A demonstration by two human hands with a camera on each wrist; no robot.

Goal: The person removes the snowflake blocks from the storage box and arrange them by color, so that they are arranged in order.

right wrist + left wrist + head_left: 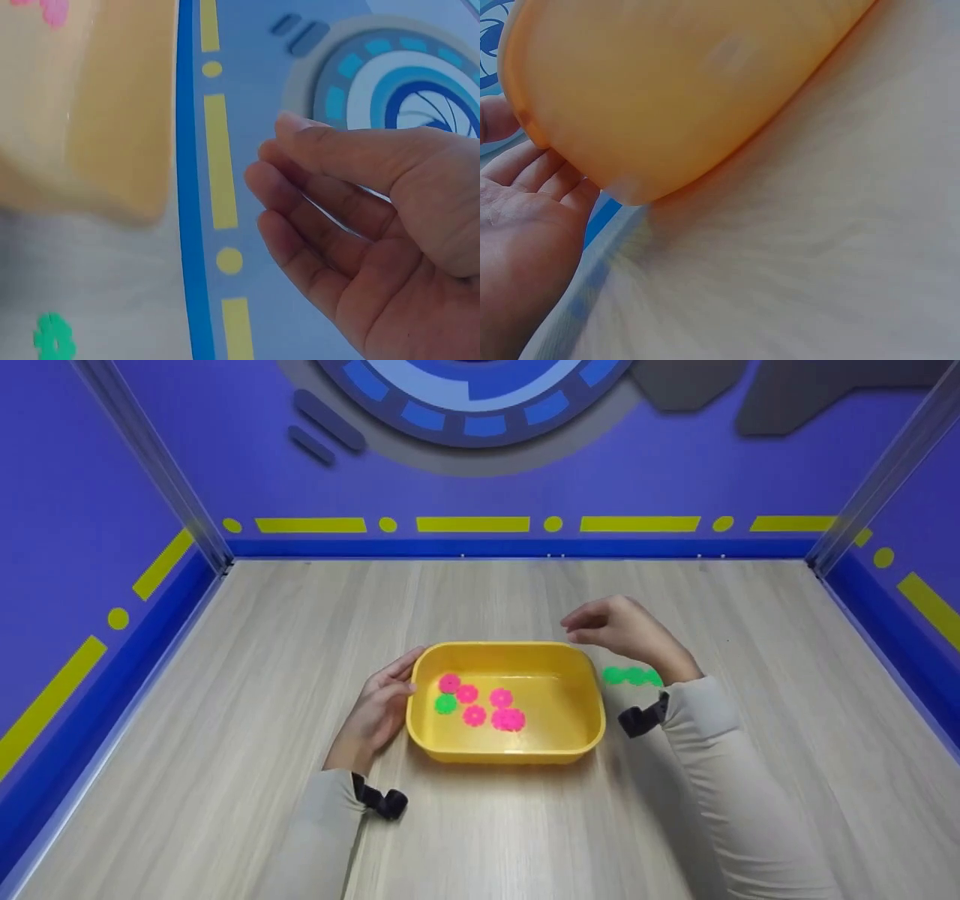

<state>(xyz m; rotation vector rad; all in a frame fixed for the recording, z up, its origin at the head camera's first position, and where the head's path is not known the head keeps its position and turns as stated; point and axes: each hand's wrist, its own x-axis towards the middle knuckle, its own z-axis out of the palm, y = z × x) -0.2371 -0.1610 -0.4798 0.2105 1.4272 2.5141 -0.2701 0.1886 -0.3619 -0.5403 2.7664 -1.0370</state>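
A yellow plastic tub [555, 753] stands in the middle of the table, with several pink flower-shaped pieces [474, 715] and a green one [445, 703] inside. At the tub's left end, my left hand [375, 712] holds the wall between thumb and fingers. In the left wrist view, the fingers [536, 169] lie against the tub's outside. My right hand [626, 631] is above the table just beyond the tub's back right corner. Its fingers are loosely bent, and nothing shows between them in the right wrist view.
Green flower-shaped pieces [632, 676] lie in a row on the wooden table [480, 832], right of the tub and partly behind my right forearm. Blue walls with yellow marks [472, 524] enclose the back and both sides.
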